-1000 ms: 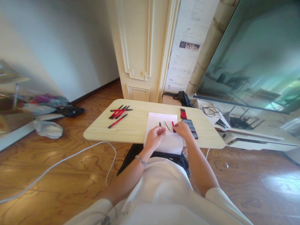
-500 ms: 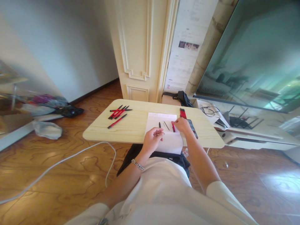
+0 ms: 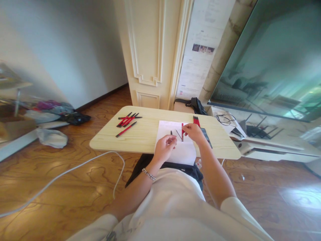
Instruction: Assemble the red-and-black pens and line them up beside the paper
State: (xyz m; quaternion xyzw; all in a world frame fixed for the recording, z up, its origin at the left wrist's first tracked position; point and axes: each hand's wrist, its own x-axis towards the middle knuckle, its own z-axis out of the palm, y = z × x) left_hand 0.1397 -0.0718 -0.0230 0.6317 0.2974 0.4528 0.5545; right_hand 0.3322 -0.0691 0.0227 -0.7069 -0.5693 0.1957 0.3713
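My right hand (image 3: 193, 132) pinches a red pen barrel (image 3: 182, 132) and holds it nearly upright over a white sheet of paper (image 3: 175, 143) on the light wooden table (image 3: 140, 134). My left hand (image 3: 165, 147), with a bracelet at the wrist, rests on the sheet with fingers curled together; what they hold is too small to make out. A small black pen tip (image 3: 171, 132) and a thin refill (image 3: 178, 134) lie on the paper just beyond my left hand.
Several red and black pens (image 3: 127, 119) lie at the table's far left. A few red pens (image 3: 196, 120) and a dark phone (image 3: 207, 135) lie to the right of the paper. A white cable (image 3: 75, 169) runs over the wooden floor. A low TV stand (image 3: 263, 140) stands on the right.
My right hand has lifted the red pen barrel off the paper and stood it nearly upright. My left hand has stayed on the sheet, its fingers curled.
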